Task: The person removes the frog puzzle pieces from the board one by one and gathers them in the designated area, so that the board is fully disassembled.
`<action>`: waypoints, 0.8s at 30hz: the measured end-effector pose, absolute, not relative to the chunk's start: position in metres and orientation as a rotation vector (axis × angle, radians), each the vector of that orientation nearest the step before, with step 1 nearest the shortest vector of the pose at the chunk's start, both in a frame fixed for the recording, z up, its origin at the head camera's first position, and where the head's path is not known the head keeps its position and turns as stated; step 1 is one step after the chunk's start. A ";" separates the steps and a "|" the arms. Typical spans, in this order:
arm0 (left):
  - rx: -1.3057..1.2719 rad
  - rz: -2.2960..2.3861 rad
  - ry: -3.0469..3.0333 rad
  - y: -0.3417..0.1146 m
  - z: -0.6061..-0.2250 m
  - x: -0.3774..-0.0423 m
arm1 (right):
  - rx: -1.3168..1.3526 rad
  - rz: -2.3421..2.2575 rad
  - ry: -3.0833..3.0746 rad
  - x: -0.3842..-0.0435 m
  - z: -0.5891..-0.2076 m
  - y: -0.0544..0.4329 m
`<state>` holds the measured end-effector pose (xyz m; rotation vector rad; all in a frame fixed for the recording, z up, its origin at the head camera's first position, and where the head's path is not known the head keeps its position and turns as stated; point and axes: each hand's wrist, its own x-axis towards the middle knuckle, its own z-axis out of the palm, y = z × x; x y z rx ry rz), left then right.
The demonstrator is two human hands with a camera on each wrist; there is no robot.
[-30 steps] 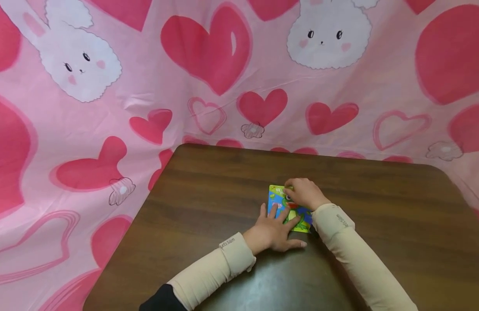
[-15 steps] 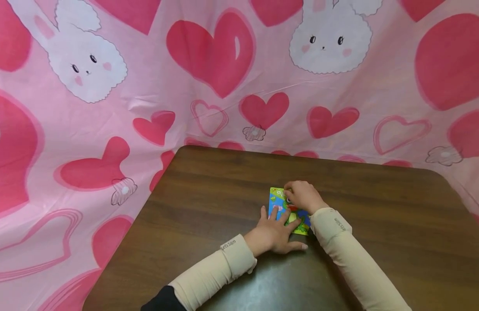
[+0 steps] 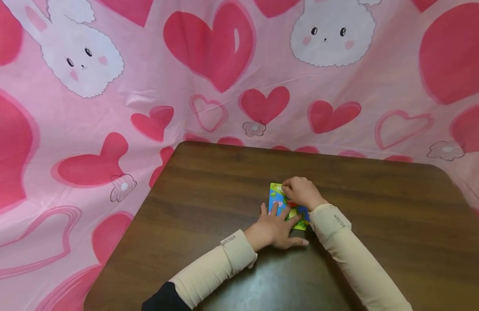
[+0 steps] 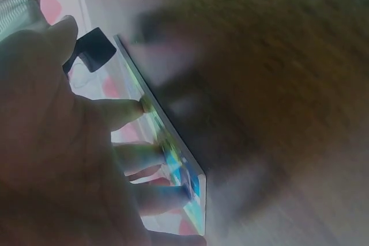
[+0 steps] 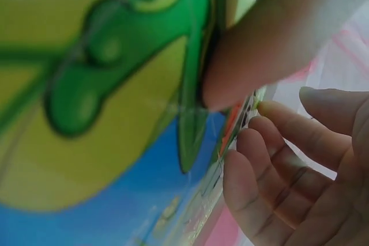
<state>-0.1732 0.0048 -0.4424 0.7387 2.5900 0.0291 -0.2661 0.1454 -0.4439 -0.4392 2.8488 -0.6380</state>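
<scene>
A small, thin frog picture board (image 3: 276, 196), green, yellow and blue, lies on the wooden table. Fine curved lines like jigsaw cuts cross its surface (image 5: 121, 159) in the right wrist view. My left hand (image 3: 276, 229) presses on its near part with fingers spread, thumb out on the tabletop. In the left wrist view its fingertips (image 4: 184, 195) rest on the printed face. The right hand (image 3: 303, 192) is over the far right part, fingers bent. Its fingertips (image 5: 259, 108) touch the board while the thumb (image 5: 314, 99) stands apart; no loose piece shows between them.
The brown table (image 3: 208, 181) has rounded far corners. Behind and to the left hangs a pink cloth (image 3: 154, 77) with hearts and rabbits. A small black block (image 4: 95, 49) shows beyond the left hand in the left wrist view.
The right hand has shifted slightly to the left over the board, and its fingers have moved a little. The left hand stays pressed in place. The head view has tilted slightly.
</scene>
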 end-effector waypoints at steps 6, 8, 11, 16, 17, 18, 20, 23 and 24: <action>0.736 0.070 2.568 0.005 -0.440 -0.173 | -0.433 -0.645 2.876 -0.267 -0.445 0.143; 0.736 0.072 2.563 0.004 -0.439 -0.173 | -0.433 -0.636 2.885 -0.268 -0.445 0.142; 0.734 0.070 2.545 0.003 -0.436 -0.172 | -0.423 -0.617 2.894 -0.268 -0.445 0.142; 0.725 0.087 2.500 0.001 -0.433 -0.173 | -0.408 -0.595 2.898 -0.270 -0.446 0.142; 0.724 0.098 2.491 0.001 -0.432 -0.173 | -0.406 -0.596 2.897 -0.271 -0.446 0.142; 0.723 0.102 2.487 0.001 -0.432 -0.173 | -0.405 -0.596 2.898 -0.271 -0.447 0.141; 0.721 0.112 2.481 0.000 -0.432 -0.174 | -0.402 -0.598 2.898 -0.272 -0.447 0.141; 0.721 0.123 2.476 -0.001 -0.431 -0.174 | -0.394 -0.607 2.900 -0.272 -0.446 0.141; 0.720 0.120 2.476 -0.001 -0.431 -0.175 | -0.395 -0.611 2.901 -0.272 -0.446 0.141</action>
